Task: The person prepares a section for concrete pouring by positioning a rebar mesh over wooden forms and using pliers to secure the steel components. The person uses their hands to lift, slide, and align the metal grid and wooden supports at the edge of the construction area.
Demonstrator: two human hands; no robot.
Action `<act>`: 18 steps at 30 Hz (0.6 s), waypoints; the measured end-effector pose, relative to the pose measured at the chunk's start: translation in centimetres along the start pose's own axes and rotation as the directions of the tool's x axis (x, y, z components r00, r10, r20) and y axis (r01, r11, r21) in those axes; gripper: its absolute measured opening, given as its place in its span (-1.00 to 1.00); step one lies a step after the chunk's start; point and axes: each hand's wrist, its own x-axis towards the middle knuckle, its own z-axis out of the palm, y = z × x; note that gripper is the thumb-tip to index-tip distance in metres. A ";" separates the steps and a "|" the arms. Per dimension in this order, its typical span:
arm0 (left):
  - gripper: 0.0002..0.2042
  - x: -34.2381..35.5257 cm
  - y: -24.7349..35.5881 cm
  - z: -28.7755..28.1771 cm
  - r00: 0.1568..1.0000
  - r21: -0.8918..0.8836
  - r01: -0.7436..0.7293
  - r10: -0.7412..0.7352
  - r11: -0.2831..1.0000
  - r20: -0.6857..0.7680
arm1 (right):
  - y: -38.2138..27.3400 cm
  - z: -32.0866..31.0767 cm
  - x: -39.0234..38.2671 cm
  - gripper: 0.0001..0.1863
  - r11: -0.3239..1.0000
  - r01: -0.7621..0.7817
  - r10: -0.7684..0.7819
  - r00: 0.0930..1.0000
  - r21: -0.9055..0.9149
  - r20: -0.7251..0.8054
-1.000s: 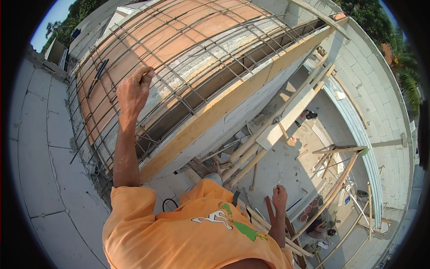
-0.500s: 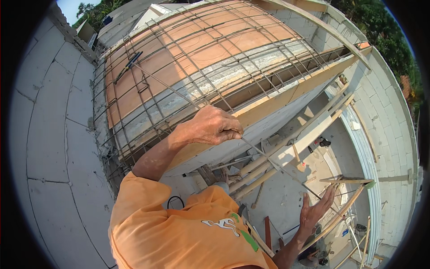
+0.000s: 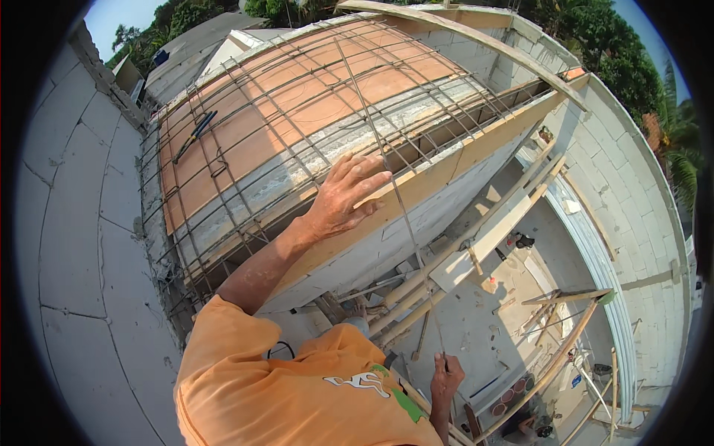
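Note:
A long thin steel rod [image 3: 407,219] slants from over the bar mesh, past the formwork edge, down toward my body. My right hand [image 3: 446,380] is closed around its lower end, low in front of my orange shirt. Beside the rod, farther up, my left hand [image 3: 344,195] is open with its fingers spread, over the edge of the formwork. Whether its fingertips touch the rod I cannot tell. A grid of steel reinforcing bars [image 3: 269,128] lies above orange-brown plywood [image 3: 195,195]. Pincers with dark handles [image 3: 195,137] rest on the grid at the left.
A timber board [image 3: 483,152] edges the formwork. Another long plank [image 3: 476,44] crosses at the upper right. Grey block walls [image 3: 74,223] rise on both sides. Wooden poles [image 3: 416,293] span above a floor far below, where a person [image 3: 526,425] is partly visible.
My left hand has let go of the rod and spread its fingers. My right hand, open before, has closed on the lower end. The rod's upper end has swung right across the mesh.

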 end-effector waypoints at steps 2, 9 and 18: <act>-0.35 -1.6 -3.0 1.8 0.963 -0.007 0.267 -0.266 0.964 0.048 | 0.9 -0.2 -0.3 -0.69 0.998 -0.060 0.058 0.997 -0.028 -0.046; 0.02 -5.3 -5.9 7.3 0.801 0.218 0.386 -0.443 0.896 0.403 | 3.2 -3.7 1.0 -0.68 0.980 -0.189 0.164 0.946 -0.066 -0.278; -0.25 -5.0 -4.0 7.9 0.804 0.486 0.184 -0.415 0.854 0.426 | 0.3 -5.5 4.9 -0.76 0.944 -0.310 0.265 0.914 -0.108 -0.308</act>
